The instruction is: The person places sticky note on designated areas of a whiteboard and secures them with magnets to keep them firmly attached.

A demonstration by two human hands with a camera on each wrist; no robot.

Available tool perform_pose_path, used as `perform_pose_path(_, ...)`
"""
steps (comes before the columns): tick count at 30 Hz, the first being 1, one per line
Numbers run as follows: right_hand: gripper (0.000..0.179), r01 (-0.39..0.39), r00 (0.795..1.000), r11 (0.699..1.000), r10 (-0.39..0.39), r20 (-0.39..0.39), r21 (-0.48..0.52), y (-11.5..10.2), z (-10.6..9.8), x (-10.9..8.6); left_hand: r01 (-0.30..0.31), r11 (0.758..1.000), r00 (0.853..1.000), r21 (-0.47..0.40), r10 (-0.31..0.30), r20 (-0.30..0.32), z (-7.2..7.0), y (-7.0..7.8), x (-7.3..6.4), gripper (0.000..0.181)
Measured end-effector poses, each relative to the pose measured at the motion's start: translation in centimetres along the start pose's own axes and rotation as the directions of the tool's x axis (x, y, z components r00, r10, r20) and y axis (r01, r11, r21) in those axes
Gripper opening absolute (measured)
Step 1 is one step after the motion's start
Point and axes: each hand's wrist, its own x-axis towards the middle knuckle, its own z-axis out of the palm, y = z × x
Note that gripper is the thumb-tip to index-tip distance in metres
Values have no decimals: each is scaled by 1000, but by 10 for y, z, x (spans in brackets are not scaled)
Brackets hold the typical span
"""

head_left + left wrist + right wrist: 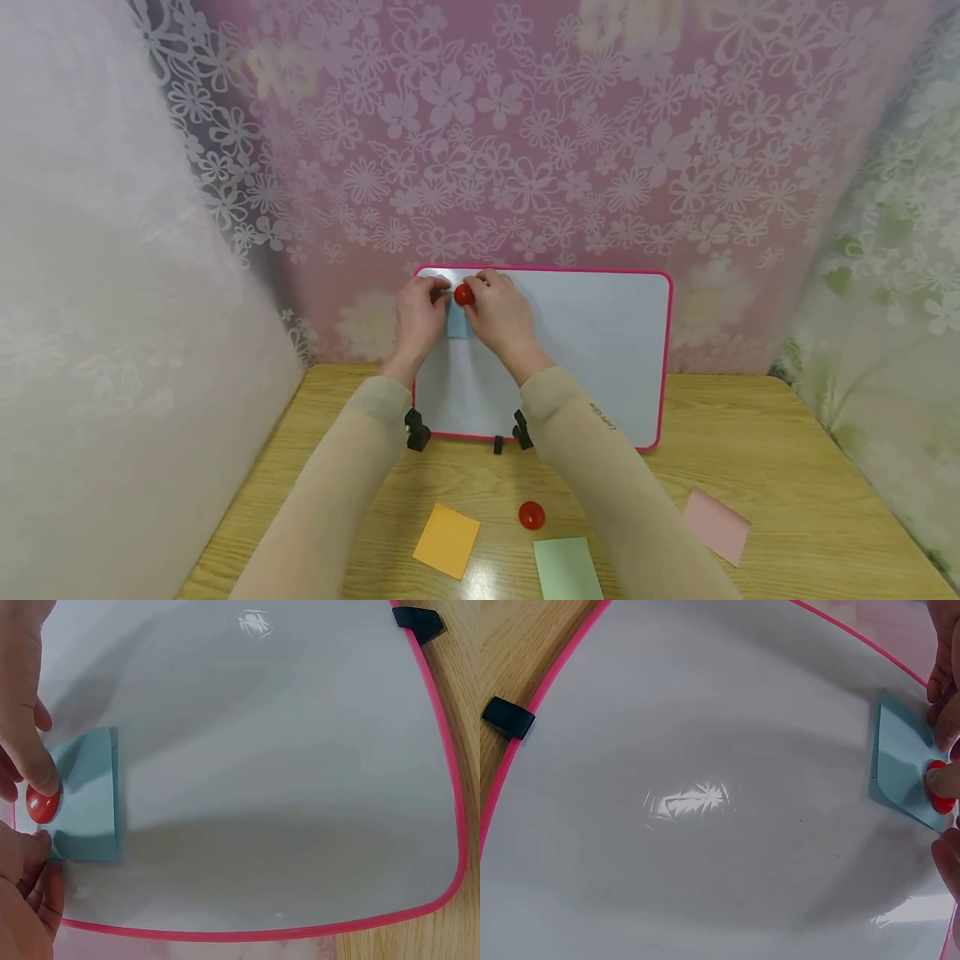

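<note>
A pale blue paper note [457,323] lies against the upper left of a pink-rimmed whiteboard [592,350]. My right hand [502,315] holds a round red magnet [464,294] at the note's top edge; its thumb presses on the magnet in the right wrist view. On the note's left side, my left hand [422,313] pinches the paper near its upper corner, thumb and fingertips close to the magnet. The lower part of the blue note [90,799] stands slightly off the board. Fingers partly hide the note's top edge in both wrist views.
On the wooden table [787,450] lie a second red magnet [532,515], an orange note [447,541], a green note [567,567] and a pink note [716,526]. Black clips [498,445] sit along the board's lower edge. Flowered curtains surround the table.
</note>
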Motion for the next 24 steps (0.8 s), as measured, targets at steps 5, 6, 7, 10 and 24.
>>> perform_pose_path(5,44,-18,1000,1000,18,-12,23,0,-2,-2,3,1000,1000,-2,-3,-7,0,-1,-1,15)
perform_pose_path(6,44,-20,1000,1000,20,-14,25,0,-2,-2,6,1000,1000,-4,-6,-5,0,-1,-1,15)
perform_pose_path(7,44,-21,1000,999,21,-16,25,0,-3,-3,13,1000,1000,-3,-13,-3,0,-1,-2,15)
perform_pose_path(10,45,-25,999,999,26,-19,22,0,-4,-3,33,999,999,0,-33,6,-1,1,-3,17)
perform_pose_path(24,39,-70,996,993,75,-48,100,-1,-6,-9,15,1000,1000,-12,-15,-24,-1,2,-6,23)
